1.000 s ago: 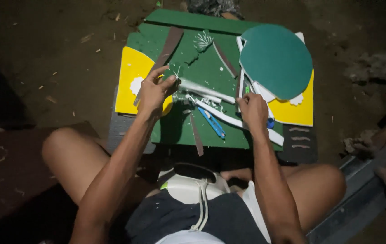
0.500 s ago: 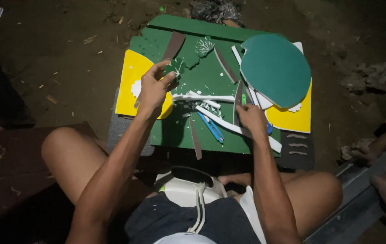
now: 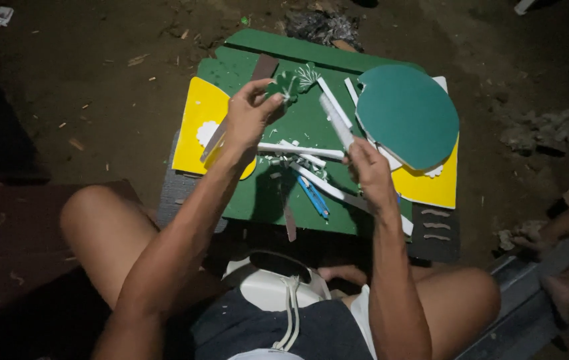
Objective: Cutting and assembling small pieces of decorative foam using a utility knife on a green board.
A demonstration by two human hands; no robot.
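The left hand [image 3: 248,117] is raised over the green board [image 3: 298,133] that serves as a table, its grip pinched shut on a small green cut-out piece [image 3: 283,85] with a frilled edge, held between thumb and fingertips just above the board's far half. The right hand [image 3: 368,170] hovers nearer the middle, its grip closed around the lower end of a pale flat strip [image 3: 335,120] that slants up and away from it toward the far edge. Just beside that strip, to the right, a large teal rounded panel [image 3: 408,113] lies over a yellow sheet [image 3: 431,183] and covers much of it. A second yellow sheet [image 3: 198,123] sticks out from under the board on the left, partly hidden by the left forearm. Between the two hands, white strips [image 3: 298,151] and small scraps lie scattered on the board, and a blue cutter [image 3: 314,197] rests near the right wrist. A white frilled cut-out [image 3: 308,75] lies just beyond the held green piece. The board stands on bare dirt floor [image 3: 111,73], littered with bits. The person's knees flank the near edge, and another person's feet [image 3: 564,267] show at the far right, well apart from the work.
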